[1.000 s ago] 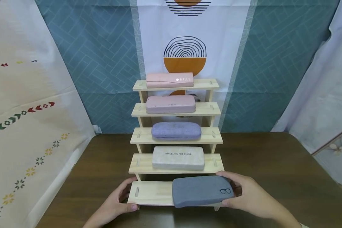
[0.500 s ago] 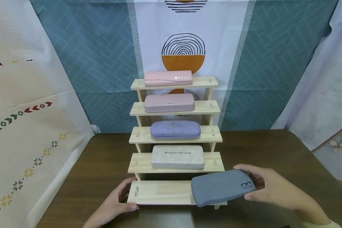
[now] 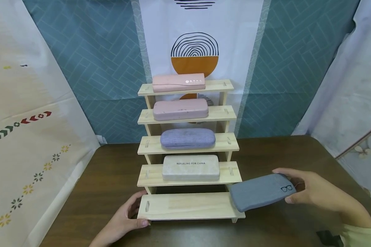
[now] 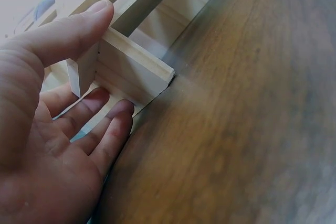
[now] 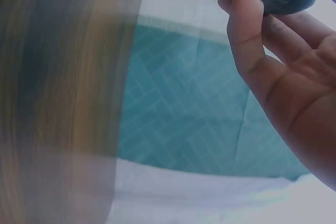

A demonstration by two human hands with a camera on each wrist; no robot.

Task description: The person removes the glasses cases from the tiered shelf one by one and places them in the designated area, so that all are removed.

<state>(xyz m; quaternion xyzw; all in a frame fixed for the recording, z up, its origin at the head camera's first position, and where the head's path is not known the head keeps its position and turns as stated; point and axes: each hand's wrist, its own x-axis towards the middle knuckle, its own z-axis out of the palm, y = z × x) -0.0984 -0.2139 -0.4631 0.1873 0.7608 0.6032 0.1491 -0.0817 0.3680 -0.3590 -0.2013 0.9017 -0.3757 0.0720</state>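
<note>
since earlier, right hand (image 3: 315,192) carried grey case (image 3: 261,192) right off wooden rack (image 3: 188,206); rigid, light, pinched at its end. left hand (image 3: 126,219) grips rack corner.

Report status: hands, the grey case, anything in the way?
Right hand grips grey glasses case at its right end, over the bottom step's right end. Left hand holds wooden rack at front left corner. Nothing in the way.

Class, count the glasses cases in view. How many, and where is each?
5: pink case top shelf, mauve case second, purple case third, beige case fourth, grey case in right hand.
</note>
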